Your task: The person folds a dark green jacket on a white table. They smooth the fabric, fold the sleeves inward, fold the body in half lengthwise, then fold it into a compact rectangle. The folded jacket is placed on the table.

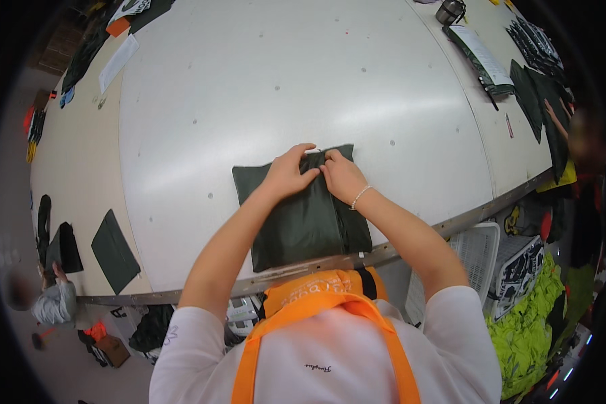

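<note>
A flat dark green fabric pouch [291, 232] lies on the table near its front edge, just before me. A seam or strip runs down its right part. My left hand [291, 174] rests on the far part of the pouch, its thumb and forefinger apart over the top edge. Close beside it, my right hand [344, 178] has its fingers pinched on the fabric at that same edge. What lies right under the right fingertips is too small to make out.
A similar dark green pouch [116, 250] lies at left. Papers on a dark bundle [481, 60], a pen [509, 125] and a metal flask [450, 11] are at far right. A white basket [477, 252] stands below the right edge. Other people work at both sides.
</note>
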